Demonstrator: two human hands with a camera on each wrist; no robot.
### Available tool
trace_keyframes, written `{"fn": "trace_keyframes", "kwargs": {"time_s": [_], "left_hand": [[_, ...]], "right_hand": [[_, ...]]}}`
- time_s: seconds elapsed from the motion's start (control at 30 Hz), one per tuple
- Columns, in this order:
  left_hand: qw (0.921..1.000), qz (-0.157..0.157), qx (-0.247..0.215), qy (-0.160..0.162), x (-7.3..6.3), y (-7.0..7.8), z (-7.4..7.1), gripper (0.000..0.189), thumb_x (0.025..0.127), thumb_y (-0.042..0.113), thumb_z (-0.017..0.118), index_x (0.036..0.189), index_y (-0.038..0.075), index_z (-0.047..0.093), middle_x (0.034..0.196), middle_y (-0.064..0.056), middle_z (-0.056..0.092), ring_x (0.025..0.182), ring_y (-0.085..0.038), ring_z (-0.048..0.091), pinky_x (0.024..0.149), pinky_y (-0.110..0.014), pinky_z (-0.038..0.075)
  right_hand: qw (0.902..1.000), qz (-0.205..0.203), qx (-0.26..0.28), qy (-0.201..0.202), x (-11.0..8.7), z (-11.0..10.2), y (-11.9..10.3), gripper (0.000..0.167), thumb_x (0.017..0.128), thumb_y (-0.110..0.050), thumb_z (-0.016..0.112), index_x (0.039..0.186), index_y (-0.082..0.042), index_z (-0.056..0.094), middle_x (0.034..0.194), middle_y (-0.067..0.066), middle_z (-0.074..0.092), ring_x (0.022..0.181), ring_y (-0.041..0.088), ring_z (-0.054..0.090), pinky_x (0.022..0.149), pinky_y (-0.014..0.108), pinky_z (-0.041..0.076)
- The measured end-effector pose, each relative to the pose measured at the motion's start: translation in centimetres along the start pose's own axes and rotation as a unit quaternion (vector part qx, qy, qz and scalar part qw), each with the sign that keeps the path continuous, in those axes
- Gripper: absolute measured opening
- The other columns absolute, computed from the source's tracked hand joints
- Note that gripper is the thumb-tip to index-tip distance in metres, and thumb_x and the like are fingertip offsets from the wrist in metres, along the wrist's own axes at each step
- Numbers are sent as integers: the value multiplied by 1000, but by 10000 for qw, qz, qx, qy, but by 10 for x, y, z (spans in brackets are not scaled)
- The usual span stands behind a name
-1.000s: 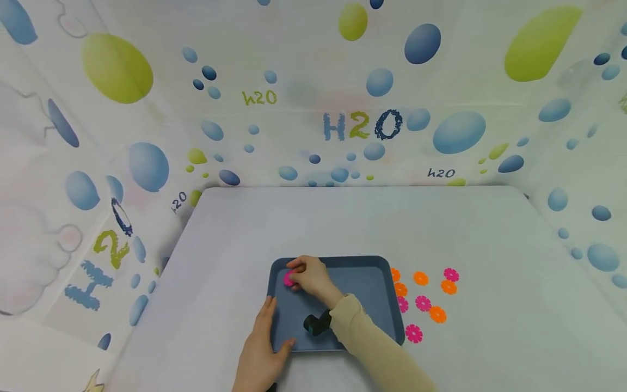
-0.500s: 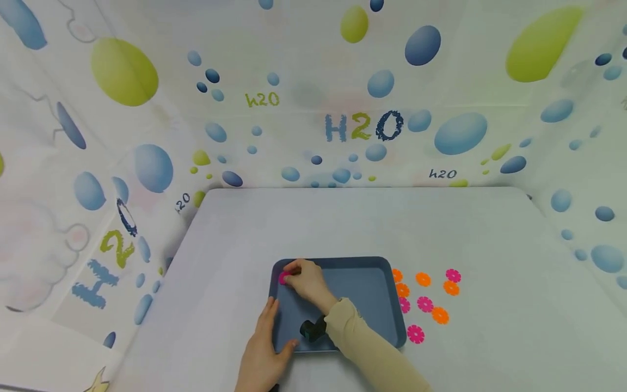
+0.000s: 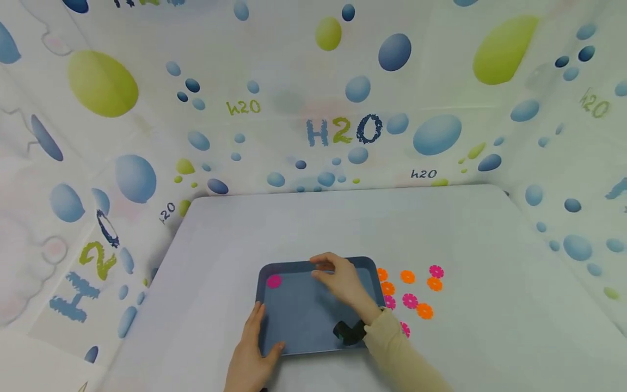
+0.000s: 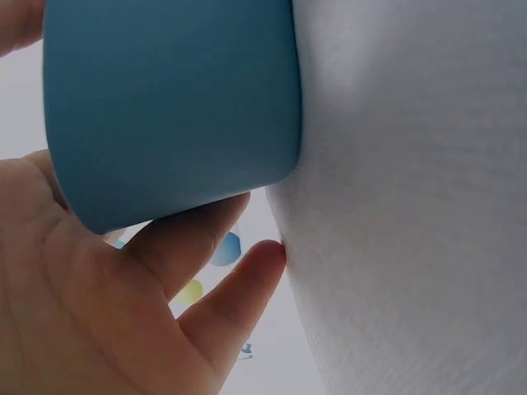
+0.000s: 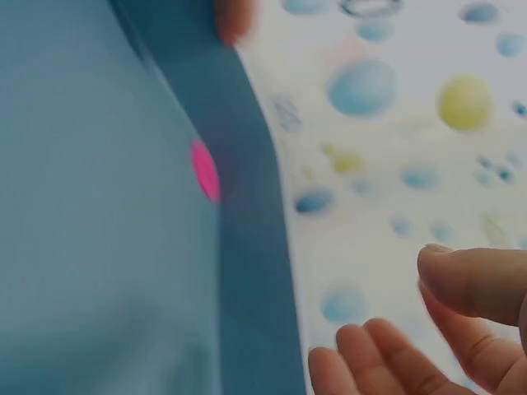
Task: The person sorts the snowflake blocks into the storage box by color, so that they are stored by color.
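A blue-grey rectangular tray (image 3: 308,321) lies on the table. My left hand (image 3: 251,348) holds its near-left corner, fingers along the left side and thumb at the front rim; in the left wrist view the tray's outer wall (image 4: 173,99) sits between the digits. A pink notched plastic disc (image 3: 274,281) lies in the tray's far-left corner, and the right wrist view shows that pink disc (image 5: 206,170) by the wall. My right hand (image 3: 343,280) hovers over the far right part of the tray, holding nothing, thumb and fingers apart.
Several pink and orange notched discs (image 3: 410,300) lie scattered on the white table (image 3: 490,337) right of the tray, some close against its side. A black wrist camera (image 3: 349,332) hangs under the right wrist. Behind the table stands a white backdrop (image 3: 284,120) with printed droplets.
My right hand has let go of the pink disc in the far-left corner and moved right across the tray. The left hand stays at its corner. The head view has shifted slightly.
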State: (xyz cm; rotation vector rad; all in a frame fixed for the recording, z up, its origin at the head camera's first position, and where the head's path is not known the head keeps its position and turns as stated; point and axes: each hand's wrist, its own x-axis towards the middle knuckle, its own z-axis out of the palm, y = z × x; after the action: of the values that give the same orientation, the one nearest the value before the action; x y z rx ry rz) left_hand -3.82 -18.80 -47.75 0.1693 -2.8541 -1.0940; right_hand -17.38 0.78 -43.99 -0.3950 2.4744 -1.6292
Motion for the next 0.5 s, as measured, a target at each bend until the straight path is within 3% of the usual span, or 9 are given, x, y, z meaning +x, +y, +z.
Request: {"fn": "trace_keyframes", "kwargs": {"time_s": [0.1, 0.23, 0.37, 0.5], "left_hand": [[10000, -36, 57, -1, 0, -2, 1, 84, 81, 24, 77, 149, 4, 32, 158, -15, 29, 135, -43, 43, 103, -58, 44], [9999, -12, 110, 36, -1, -5, 2, 85, 81, 25, 77, 150, 4, 32, 158, -16, 30, 135, -43, 42, 104, -59, 43], [9999, 29, 136, 28, 0, -4, 2, 84, 81, 24, 76, 149, 3, 32, 157, -18, 30, 134, -45, 42, 104, -59, 42], [9998, -56, 141, -152, 2, 0, 1, 84, 83, 25, 75, 150, 3, 29, 158, -18, 27, 135, -46, 40, 105, -61, 41]], "right_hand": [[9980, -18, 196, 596, -14, -30, 12, 28, 89, -9, 68, 118, -9, 66, 121, 15, 67, 112, 30, 64, 94, 42, 55], [9912, 355, 332, 1227, -36, -69, 32, 34, 88, -5, 68, 121, -6, 64, 123, 18, 65, 114, 29, 63, 95, 39, 55], [9834, 843, 33, 1608, -58, -99, 52, 38, 89, -7, 67, 126, -7, 60, 126, 17, 64, 117, 30, 62, 97, 38, 54], [9761, 1209, -308, 1778, -77, -116, 69, 41, 89, -7, 66, 129, -6, 58, 129, 18, 62, 119, 32, 60, 99, 42, 52]]}}
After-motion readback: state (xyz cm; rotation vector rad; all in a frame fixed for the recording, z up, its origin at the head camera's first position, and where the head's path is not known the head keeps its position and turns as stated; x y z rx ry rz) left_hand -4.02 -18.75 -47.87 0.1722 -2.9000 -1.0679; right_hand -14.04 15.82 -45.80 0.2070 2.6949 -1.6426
